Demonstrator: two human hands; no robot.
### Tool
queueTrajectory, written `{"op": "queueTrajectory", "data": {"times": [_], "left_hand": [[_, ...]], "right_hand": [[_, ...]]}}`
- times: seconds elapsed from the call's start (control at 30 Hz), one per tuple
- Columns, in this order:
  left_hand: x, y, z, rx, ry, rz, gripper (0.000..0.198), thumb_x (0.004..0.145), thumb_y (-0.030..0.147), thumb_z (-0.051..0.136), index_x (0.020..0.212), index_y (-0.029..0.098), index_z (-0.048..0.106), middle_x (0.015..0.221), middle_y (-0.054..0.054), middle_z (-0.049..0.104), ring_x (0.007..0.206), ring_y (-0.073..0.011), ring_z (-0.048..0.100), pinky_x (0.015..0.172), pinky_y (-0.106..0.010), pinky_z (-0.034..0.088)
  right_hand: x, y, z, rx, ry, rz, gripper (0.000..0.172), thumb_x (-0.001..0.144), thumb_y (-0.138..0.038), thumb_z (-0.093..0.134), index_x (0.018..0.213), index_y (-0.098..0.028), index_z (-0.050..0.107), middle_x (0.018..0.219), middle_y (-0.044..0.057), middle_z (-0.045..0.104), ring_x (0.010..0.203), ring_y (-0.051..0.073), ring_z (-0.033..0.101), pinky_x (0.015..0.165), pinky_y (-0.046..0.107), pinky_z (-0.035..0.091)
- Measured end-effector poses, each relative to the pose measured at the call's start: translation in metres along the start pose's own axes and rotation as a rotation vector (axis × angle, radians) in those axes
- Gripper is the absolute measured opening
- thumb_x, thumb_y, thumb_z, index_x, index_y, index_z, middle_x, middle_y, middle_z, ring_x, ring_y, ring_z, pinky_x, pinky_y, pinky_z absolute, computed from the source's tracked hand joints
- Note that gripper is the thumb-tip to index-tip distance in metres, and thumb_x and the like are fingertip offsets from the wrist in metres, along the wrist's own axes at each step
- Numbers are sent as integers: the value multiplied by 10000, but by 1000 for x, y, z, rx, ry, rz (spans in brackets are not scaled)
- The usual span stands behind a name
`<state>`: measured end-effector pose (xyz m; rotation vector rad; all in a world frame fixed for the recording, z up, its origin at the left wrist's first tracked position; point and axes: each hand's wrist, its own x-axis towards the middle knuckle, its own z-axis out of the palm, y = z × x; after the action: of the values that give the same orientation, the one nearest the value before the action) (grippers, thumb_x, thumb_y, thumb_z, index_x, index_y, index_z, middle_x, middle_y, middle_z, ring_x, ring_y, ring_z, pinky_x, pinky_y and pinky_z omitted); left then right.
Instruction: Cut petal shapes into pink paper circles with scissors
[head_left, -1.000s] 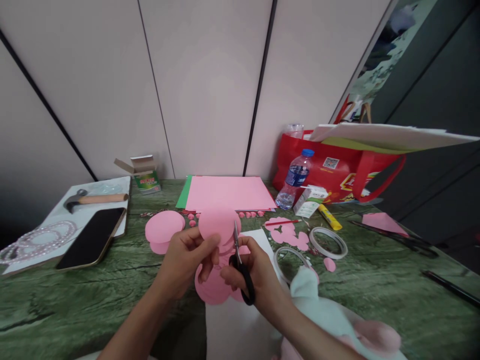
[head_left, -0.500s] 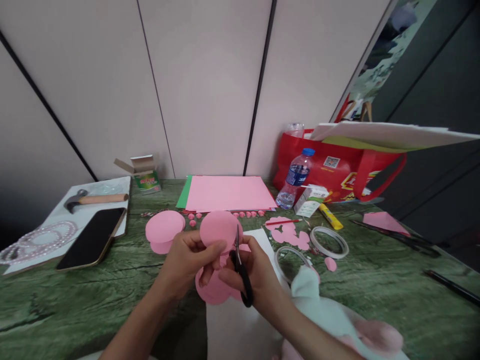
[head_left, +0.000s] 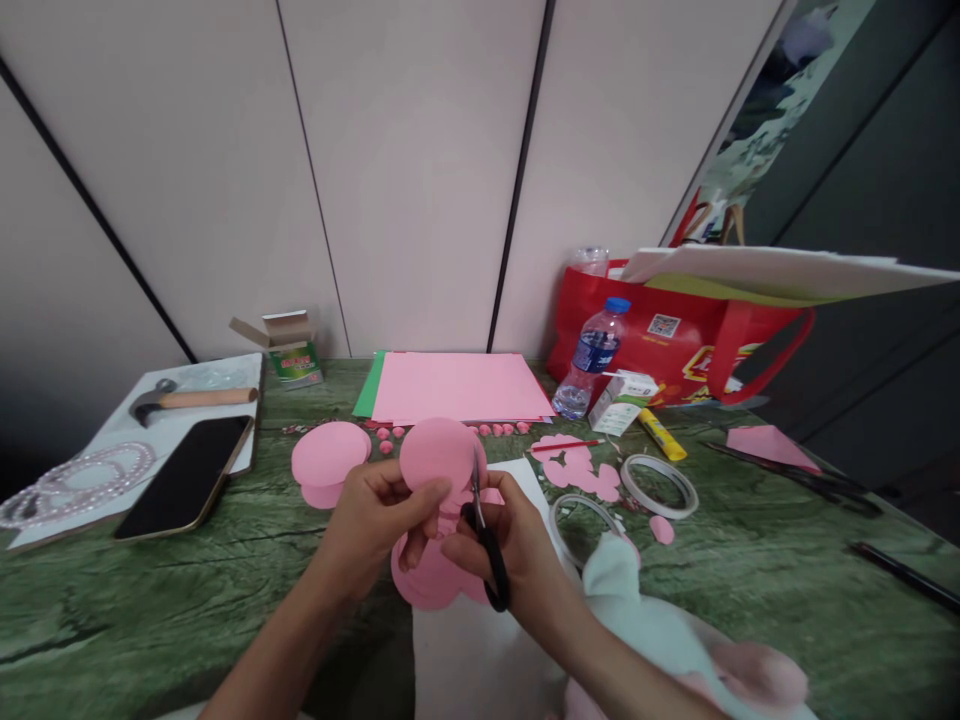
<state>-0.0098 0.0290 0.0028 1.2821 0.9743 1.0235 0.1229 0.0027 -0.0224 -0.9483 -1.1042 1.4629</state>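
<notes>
The left hand (head_left: 373,527) pinches a pink paper circle (head_left: 435,452) just above the table. The right hand's (head_left: 525,545) fingers are curled through the scissors (head_left: 485,545), whose blades seem nearly closed at the circle's edge. With the left fingertips so near the blades, a slip could nick them.

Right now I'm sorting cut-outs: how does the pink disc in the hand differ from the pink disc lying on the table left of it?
The held disc is raised off the table, pinched by the left hand; the table disc lies flat, untouched. Scissors in the right hand meet the held disc's right edge; no tool touches the table disc. Both are pink, round and much alike in size.
</notes>
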Motion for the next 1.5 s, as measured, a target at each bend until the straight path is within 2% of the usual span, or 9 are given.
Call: {"op": "queueTrajectory", "data": {"times": [0.13, 0.37, 0.67, 0.83, 0.97, 1.13, 1.5], "left_hand": [[0, -1, -1, 4, 8, 9, 258, 689, 260, 604, 494, 124, 502, 373, 52, 500, 240, -33, 402, 242, -121, 276], [0, -1, -2, -32, 8, 22, 244, 709, 266, 587, 530, 127, 496, 404, 57, 506, 245, -25, 401, 247, -117, 260], [0, 0, -1, -115, -11, 1, 202, 740, 281, 545, 597, 144, 506, 449, 50, 538, 253, -49, 429, 254, -141, 284], [-1, 1, 0, -10, 49, 2, 266, 702, 272, 589, 502, 124, 495, 393, 56, 482, 262, -23, 377, 268, -131, 255], [-1, 2, -1, 37, 73, -50, 247, 664, 302, 619, 524, 127, 515, 360, 69, 443, 251, -17, 326, 255, -135, 222], [-1, 0, -2, 57, 40, -78, 265, 656, 318, 623, 515, 127, 504, 356, 73, 431, 247, -15, 326, 253, -133, 227], [0, 0, -1, 57, 56, -66, 279, 657, 322, 623, 502, 132, 492, 351, 70, 445, 247, -18, 338, 250, -130, 231]], "right_hand": [[1, 2, -1, -7, -18, -17, 490, 550, -245, 721, 834, -208, 324, 468, -122, 414, 413, 40, 309, 411, 158, 230], [0, 3, -2, -55, -10, -3, 474, 578, -323, 686, 841, -205, 311, 481, -103, 449, 416, 48, 347, 407, 160, 264], [0, -3, 4, -94, 44, 88, 556, 504, -338, 719, 835, -218, 288, 410, -119, 449, 375, 60, 349, 380, 164, 289], [-1, -1, 4, -47, 12, 112, 565, 486, -336, 733, 827, -232, 294, 418, -134, 409, 371, 59, 351, 379, 160, 278], [0, 2, 2, -31, -11, 79, 551, 492, -292, 744, 838, -225, 321, 475, -119, 425, 409, 52, 345, 410, 162, 267], [0, 1, 0, -69, -6, 8, 557, 521, -243, 738, 910, -207, 341, 589, -72, 484, 520, 81, 421, 490, 195, 322], [0, 3, 0, -36, -6, 24, 541, 511, -277, 740, 865, -217, 336, 527, -101, 430, 456, 65, 378, 444, 180, 263]]}}
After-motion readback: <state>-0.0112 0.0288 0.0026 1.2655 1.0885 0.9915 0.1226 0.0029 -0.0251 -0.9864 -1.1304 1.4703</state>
